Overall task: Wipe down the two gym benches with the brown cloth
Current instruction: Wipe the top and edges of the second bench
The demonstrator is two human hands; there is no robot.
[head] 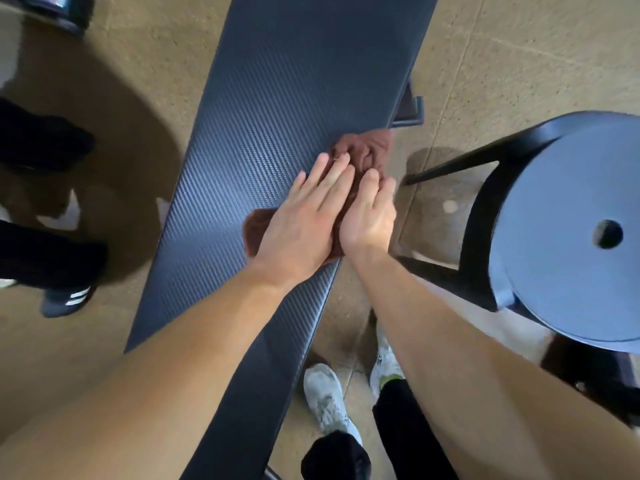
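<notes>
Left hand (pixel 301 226), right hand (pixel 369 220) side by side, fingers straight, palms flat on brown cloth (pixel 363 150), likely to spread pressure. Cloth at bench (pixel 277 81) 3 o'clock edge, bunched toward 1 o'clock beyond fingertips.

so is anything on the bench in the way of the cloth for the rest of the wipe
Nothing visible. The left hand and right hand press flat on the cloth at the right edge of the bench; the rest of its top is bare. The weight plate sits off to the right, beside it.
</notes>
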